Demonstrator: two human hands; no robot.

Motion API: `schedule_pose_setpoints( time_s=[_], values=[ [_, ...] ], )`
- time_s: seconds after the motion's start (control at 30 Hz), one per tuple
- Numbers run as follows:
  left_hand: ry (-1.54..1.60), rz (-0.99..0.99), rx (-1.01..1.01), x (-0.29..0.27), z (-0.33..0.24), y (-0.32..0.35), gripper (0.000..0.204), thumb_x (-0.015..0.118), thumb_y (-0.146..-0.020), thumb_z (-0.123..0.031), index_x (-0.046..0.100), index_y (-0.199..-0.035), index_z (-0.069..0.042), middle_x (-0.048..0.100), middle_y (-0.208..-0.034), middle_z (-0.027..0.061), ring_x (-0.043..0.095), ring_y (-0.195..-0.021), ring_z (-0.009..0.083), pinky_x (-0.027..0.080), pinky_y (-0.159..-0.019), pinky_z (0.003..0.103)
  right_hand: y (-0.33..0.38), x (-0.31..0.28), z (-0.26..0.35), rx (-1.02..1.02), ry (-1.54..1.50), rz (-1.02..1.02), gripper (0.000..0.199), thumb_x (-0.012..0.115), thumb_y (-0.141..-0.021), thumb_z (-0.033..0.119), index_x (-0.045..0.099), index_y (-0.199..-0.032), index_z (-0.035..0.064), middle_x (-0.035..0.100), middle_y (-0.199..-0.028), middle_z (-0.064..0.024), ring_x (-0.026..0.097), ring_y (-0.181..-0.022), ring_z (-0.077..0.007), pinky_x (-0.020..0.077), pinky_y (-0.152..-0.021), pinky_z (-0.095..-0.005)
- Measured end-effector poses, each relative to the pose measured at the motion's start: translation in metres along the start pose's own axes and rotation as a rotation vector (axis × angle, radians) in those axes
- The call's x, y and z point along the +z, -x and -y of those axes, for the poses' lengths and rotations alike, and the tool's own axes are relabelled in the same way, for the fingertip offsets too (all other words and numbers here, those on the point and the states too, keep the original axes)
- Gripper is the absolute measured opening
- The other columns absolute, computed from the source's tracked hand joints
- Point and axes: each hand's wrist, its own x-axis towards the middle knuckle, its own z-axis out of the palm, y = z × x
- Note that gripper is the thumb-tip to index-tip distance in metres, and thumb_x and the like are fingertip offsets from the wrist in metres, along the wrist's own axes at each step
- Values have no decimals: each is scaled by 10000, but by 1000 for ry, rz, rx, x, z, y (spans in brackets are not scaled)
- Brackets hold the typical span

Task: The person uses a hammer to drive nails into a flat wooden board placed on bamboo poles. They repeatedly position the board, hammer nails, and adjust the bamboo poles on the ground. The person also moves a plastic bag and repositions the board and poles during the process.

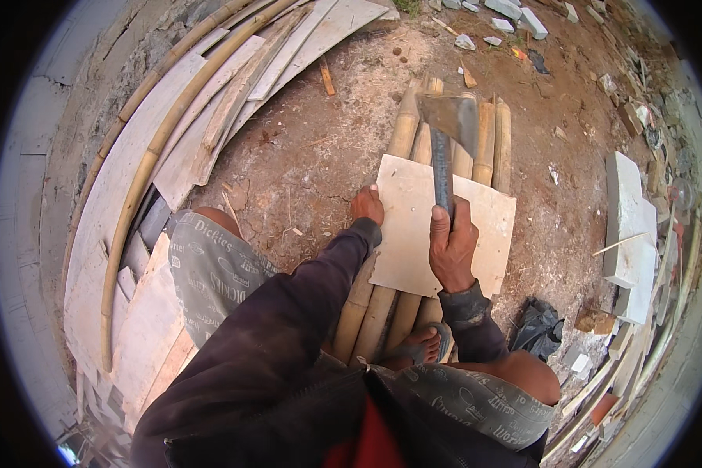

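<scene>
A hatchet (pixel 448 136) hangs over a pale square board (pixel 413 234) laid across a bundle of bamboo poles (pixel 483 144) on bare earth. The right hand (pixel 452 246) is wrapped tightly round the lower end of the grey handle, with the metal head raised beyond the board's far edge, above the poles. The left hand (pixel 366 207) presses on the board's near-left corner, fingers bent over its edge, steadying it.

The board's face shows only small marks and no visible cut or split, and the poles beneath look whole, so by appearance little or no chopping has been done here; whether a stroke has landed cannot be told from this view. A sandalled foot (pixel 421 347) rests on the near ends of the poles, between the person's knees.

Room for a swing looks open ahead and above, where the ground is dirt strewn with chips. The left hand lies close beside the handle's line, a narrow margin. To the left, long planks (pixel 156 132) and curved bamboo lengths are stacked against a wall, well apart from the work. To the right stand white slabs (pixel 628 218), with a crumpled black bag (pixel 538 327) near the right knee and rubble scattered beyond.
</scene>
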Motion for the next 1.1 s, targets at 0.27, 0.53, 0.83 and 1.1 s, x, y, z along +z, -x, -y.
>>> schedule_pose_setpoints(
  time_s=[0.27, 0.53, 0.83, 1.1],
  values=[
    [63, 19, -1, 0, 0, -2, 440, 436, -1010, -354, 651, -953, 26, 638, -982, 311, 585, -958, 501, 449, -834, 551, 12, 12, -18, 172, 451, 270, 367, 539, -1006, 338, 484, -1042, -23, 574, -654, -176, 574, -549, -353, 448, -520, -439],
    [47, -62, 39, 0, -1, 5, 382, 477, -1005, -295, 600, -1026, 66, 650, -974, 334, 610, -963, 514, 460, -851, 553, 12, 11, -21, -282, -100, -144, 378, 485, -1042, 363, 470, -1044, -15, 529, -670, -202, 529, -515, -350, 436, -516, -401],
    [156, -168, 6, 13, 9, 5, 354, 550, -978, -240, 472, -1114, 78, 620, -988, 369, 598, -976, 526, 457, -856, 551, 16, 15, -25, 66, 137, -60, 304, 502, -1027, 270, 485, -1071, -30, 608, -708, -320, 626, -652, -475, 461, -557, -524],
    [115, 92, -201, -8, 1, 3, 665, 484, -998, -363, 334, -1468, 84, 436, -1448, 324, 402, -1369, 440, 301, -1147, 434, 12, 25, -39, 166, 371, 203, 286, 506, -1021, 262, 454, -994, -18, 607, -690, -302, 604, -643, -494, 469, -556, -549]
  ],
)
